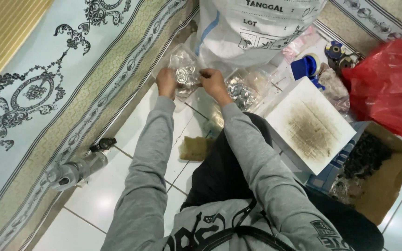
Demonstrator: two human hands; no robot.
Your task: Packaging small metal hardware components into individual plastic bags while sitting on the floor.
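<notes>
Both hands (189,82) closed on clear bag of metal pieces (184,73)

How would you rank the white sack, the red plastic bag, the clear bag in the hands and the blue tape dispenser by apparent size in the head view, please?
1. white sack, cut by the frame
2. red plastic bag, also cut off
3. clear bag, held by left hand and right hand
4. blue tape dispenser

Red bag (389,86) — cardboard box (387,179) — bottle (77,169)
</notes>
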